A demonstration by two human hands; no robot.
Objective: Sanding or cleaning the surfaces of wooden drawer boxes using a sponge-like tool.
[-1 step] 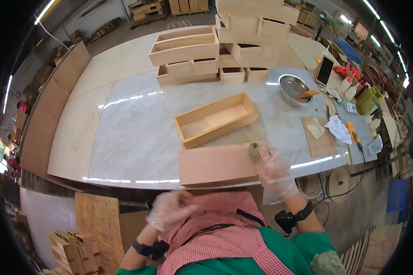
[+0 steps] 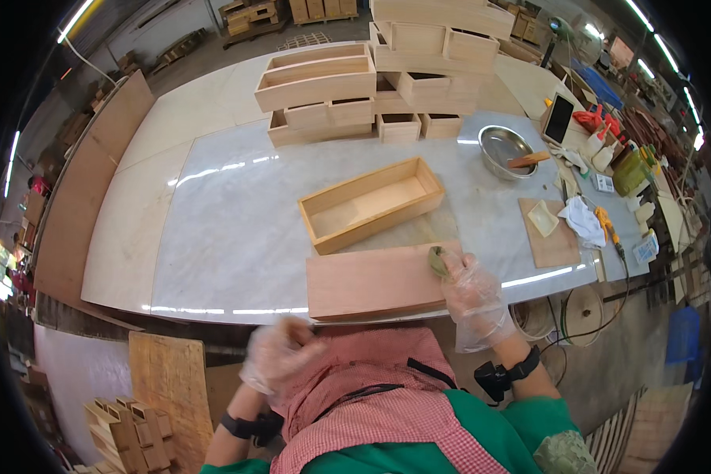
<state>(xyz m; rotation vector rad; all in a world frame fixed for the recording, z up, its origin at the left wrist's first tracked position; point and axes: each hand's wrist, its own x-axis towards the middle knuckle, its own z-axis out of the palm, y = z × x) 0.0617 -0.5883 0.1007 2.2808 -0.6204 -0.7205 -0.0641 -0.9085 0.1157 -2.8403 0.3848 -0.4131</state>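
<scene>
My gloved right hand (image 2: pixel 472 294) pinched a green pad (image 2: pixel 437 261) against the flat wooden panel (image 2: pixel 371 280); left hand (image 2: pixel 280 355), fingers curled, hovered blurred.

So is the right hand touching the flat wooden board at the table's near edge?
Touching. The head view shows the gloved right hand lying over the right end of the wooden board, pressing a small greenish pad onto its surface.
</scene>
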